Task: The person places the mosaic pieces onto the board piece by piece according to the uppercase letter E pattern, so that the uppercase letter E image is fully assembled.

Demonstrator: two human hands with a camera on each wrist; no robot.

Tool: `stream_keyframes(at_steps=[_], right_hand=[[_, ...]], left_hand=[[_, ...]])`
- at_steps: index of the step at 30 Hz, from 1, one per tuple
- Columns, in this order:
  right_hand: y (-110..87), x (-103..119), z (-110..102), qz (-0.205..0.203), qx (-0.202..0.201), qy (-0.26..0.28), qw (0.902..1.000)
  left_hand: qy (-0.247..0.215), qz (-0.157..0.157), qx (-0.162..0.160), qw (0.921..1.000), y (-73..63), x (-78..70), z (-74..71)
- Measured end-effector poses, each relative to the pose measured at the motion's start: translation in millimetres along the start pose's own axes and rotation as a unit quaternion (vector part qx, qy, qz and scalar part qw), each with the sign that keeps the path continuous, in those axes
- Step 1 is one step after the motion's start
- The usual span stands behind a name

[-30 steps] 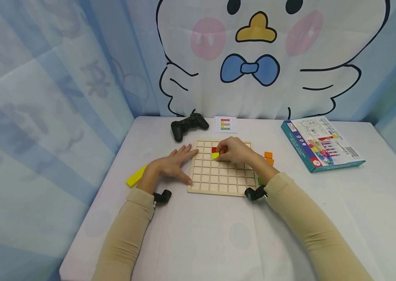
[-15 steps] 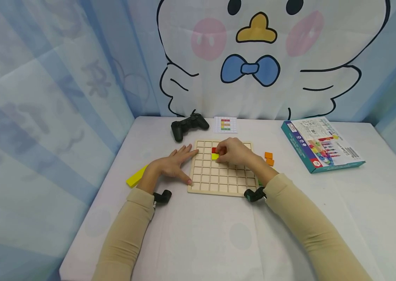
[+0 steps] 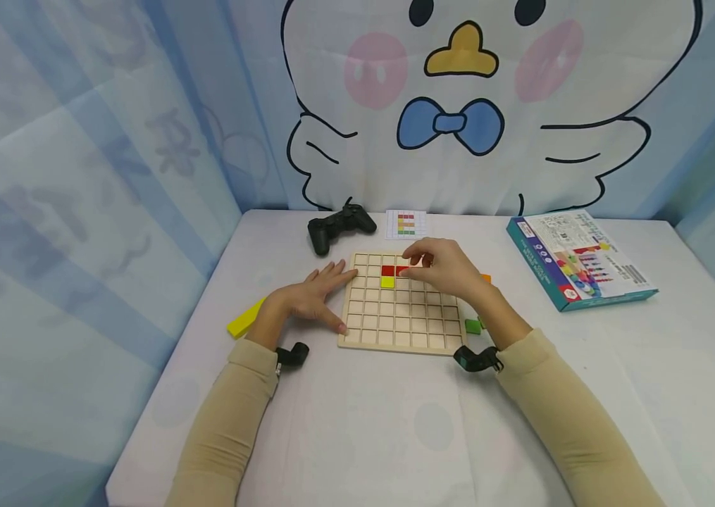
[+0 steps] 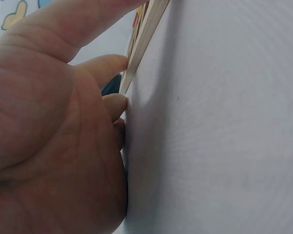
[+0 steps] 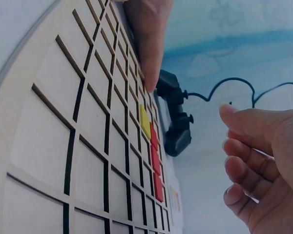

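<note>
A wooden grid board (image 3: 395,339) lies on the table in the head view. One yellow tile (image 3: 387,282) sits in a cell just below the row of red tiles (image 3: 388,270); three red ones show in the right wrist view. My right hand (image 3: 442,267) hovers over the board's upper part, thumb and fingers loosely bent and apart, nothing between them. Along the board's left edge, my left hand (image 3: 313,297) spreads its fingers and touches the frame with thumb and forefinger. The left wrist view shows this hand's palm (image 4: 58,122) beside the board's wooden edge (image 4: 145,41).
Green tiles (image 3: 473,326) lie right of the board, and an orange tile (image 3: 487,278) is partly behind my right wrist. A yellow stick (image 3: 245,320) lies at left. Behind stand a black game controller (image 3: 341,227), a pattern card (image 3: 406,224) and a flat box (image 3: 582,260).
My right hand has come away from the yellow tile, moving right and up, its fingers parting. The yellow tile now sits uncovered in its cell. My left hand stays put.
</note>
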State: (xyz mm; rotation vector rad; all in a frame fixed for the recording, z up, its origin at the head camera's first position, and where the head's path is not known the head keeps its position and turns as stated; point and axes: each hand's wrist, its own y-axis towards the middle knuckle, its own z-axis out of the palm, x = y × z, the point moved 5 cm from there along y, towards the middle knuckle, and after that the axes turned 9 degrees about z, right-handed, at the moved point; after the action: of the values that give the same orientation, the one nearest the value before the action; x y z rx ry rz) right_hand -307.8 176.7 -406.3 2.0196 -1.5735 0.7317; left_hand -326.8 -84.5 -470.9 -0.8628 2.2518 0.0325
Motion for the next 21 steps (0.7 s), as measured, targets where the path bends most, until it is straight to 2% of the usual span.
stream_keyframes(at_steps=[12, 21], right_hand=[[-22.6, -13, -19, 0.01, -0.042, 0.004, 0.9991], [-28.6, -33, -27, 0.032, -0.036, -0.003, 0.9988]], left_hand=[[0.004, 0.004, 0.001, 1.0, 1.1, 1.8, 0.7], [0.005, -0.002, -0.001, 1.0, 1.1, 2.3, 0.1]])
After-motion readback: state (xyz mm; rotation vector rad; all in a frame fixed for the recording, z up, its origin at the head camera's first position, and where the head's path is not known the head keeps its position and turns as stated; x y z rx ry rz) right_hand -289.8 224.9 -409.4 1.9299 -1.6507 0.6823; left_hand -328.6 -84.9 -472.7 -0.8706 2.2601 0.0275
